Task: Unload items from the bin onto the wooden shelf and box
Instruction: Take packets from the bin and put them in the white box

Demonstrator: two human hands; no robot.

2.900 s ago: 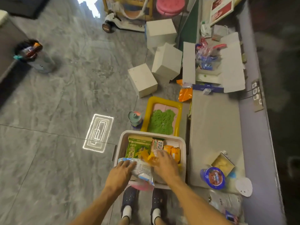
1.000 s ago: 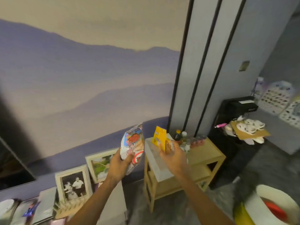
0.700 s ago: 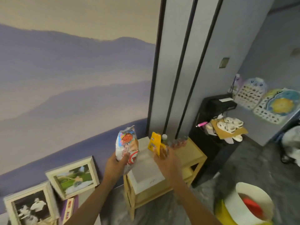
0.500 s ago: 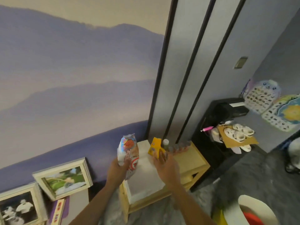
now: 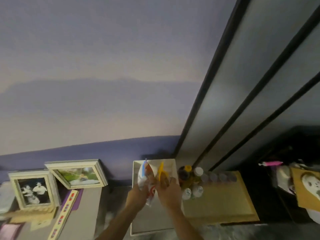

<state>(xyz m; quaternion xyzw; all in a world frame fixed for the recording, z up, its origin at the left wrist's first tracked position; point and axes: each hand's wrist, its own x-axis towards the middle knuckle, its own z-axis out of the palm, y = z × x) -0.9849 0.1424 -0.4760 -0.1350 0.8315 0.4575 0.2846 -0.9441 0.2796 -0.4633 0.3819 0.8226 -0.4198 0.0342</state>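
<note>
The left hand [image 5: 137, 194] is closed around a white snack bag [image 5: 145, 177] with red and blue print; the right hand [image 5: 168, 191] grips a small yellow packet [image 5: 161, 172]. Both are held close together above the white box [image 5: 170, 164], whose far edge sits against the wall. Just right, the wooden shelf [image 5: 218, 196] has bare room beyond a cluster of bottles [image 5: 192, 181]. Picture frames [image 5: 32, 187] lean well left.

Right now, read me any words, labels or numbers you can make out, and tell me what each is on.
No text is legible.
White snack bag in the left hand: colourful print, blurred.
Yellow packet in the right hand: blurred.
Bottles on the wooden shelf: labels too small.
</note>
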